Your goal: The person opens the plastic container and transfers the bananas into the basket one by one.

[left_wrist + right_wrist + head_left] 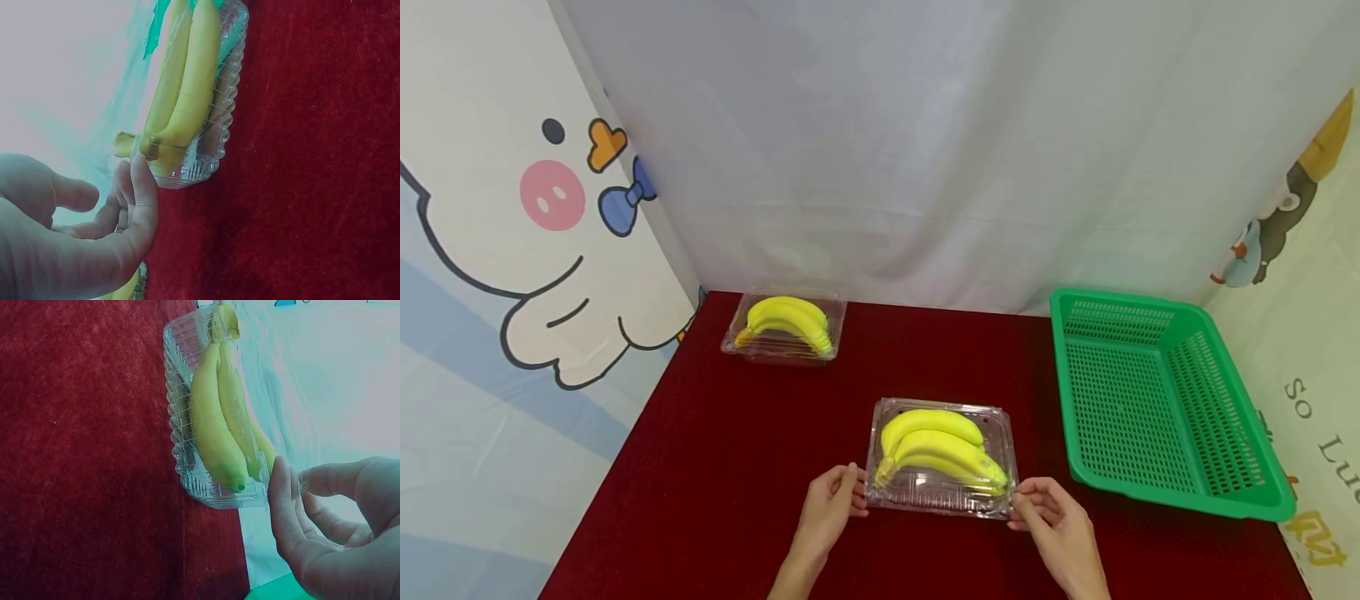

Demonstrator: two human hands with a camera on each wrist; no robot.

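A clear plastic clamshell box (940, 502) with a bunch of yellow bananas (947, 450) in it lies on the dark red cloth, its clear lid over the fruit. At the box's near left corner, my left hand (831, 508) touches the side with its fingertips; the left wrist view shows the thumb (78, 194) standing apart from them. My right hand (1056, 525) pinches the rim at the near right corner. Thumb and index finger meet on the clear edge in the right wrist view, close to the banana tips (234, 481).
Farther back on the left sits a second clear box (730, 346) with bananas (786, 317) in it. A green plastic basket (1172, 504) stands on the right. A pale curtain (880, 167) hangs behind the red cloth (715, 467), with printed sheets at both sides.
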